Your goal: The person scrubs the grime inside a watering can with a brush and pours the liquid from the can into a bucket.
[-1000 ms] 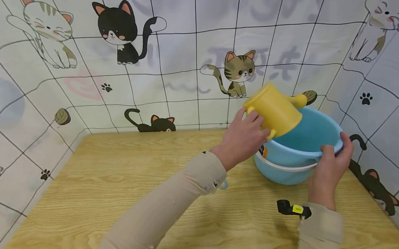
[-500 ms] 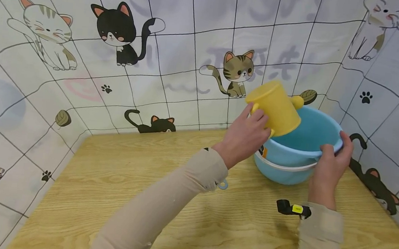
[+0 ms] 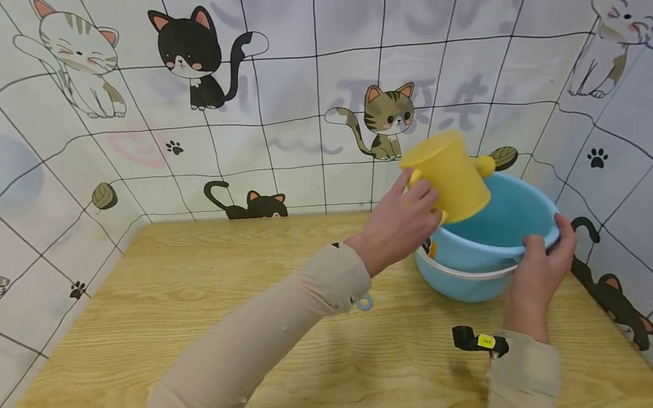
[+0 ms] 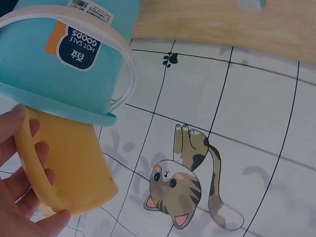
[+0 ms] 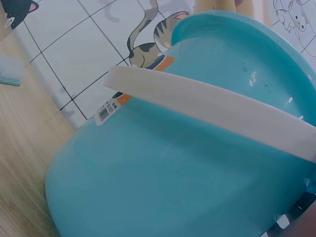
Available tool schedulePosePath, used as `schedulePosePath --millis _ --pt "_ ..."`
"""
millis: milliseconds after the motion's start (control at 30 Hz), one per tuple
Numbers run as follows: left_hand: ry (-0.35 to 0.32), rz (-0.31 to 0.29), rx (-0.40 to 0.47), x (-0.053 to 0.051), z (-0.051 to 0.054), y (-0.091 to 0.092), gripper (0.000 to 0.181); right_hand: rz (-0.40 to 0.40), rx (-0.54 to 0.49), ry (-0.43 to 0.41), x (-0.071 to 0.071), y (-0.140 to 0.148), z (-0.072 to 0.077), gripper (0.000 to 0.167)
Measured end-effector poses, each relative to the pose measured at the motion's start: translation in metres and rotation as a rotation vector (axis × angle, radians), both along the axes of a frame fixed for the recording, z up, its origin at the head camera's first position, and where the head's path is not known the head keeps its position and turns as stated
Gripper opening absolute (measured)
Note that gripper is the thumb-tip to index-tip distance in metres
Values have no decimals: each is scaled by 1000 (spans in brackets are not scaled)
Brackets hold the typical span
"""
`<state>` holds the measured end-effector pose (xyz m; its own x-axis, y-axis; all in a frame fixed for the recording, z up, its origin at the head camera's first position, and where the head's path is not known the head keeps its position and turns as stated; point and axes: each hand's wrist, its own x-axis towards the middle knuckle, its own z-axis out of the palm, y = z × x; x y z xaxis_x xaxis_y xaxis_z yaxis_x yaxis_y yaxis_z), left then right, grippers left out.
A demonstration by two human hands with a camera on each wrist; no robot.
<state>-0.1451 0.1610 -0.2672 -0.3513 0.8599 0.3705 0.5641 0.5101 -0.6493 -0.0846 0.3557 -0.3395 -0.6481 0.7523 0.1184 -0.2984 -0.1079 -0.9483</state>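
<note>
Tipped steeply over the blue bucket (image 3: 471, 288), a yellow watering can (image 3: 455, 180) is held by my left hand (image 3: 403, 220). The fingers of that hand curl round the can's handle (image 4: 37, 170), as the left wrist view shows. On the can's right side the stubby spout (image 3: 485, 166) sticks out over the bucket. My right hand (image 3: 542, 275) grips the bucket's rim on the near right side, thumb toward the front. The bucket stands on the table, its white handle (image 5: 207, 106) hanging down against the outside. The bucket's bottom inside is hidden.
A small light blue ring (image 3: 364, 301) lies on the wood-grain table (image 3: 226, 286), partly behind my left sleeve. Cat-patterned cloth walls (image 3: 290, 84) stand behind and at both sides. The right wall (image 3: 634, 218) is close to the bucket.
My left hand has tipped the watering can further over the bucket, its left end rising slightly. My right hand keeps its hold on the bucket's rim, and the bucket stays put.
</note>
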Motion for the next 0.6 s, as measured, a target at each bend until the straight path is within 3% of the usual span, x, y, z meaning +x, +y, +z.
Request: schedulePosePath --millis 200,400,600 --pt "-62 11 95 1 -7 -3 17 4 2 10 0 0 -2 51" --pt "-147 39 175 1 -18 -10 24 3 5 22 -3 2 -5 51" --pt "-153 11 206 -2 -29 -16 26 7 -15 38 -4 3 -5 51"
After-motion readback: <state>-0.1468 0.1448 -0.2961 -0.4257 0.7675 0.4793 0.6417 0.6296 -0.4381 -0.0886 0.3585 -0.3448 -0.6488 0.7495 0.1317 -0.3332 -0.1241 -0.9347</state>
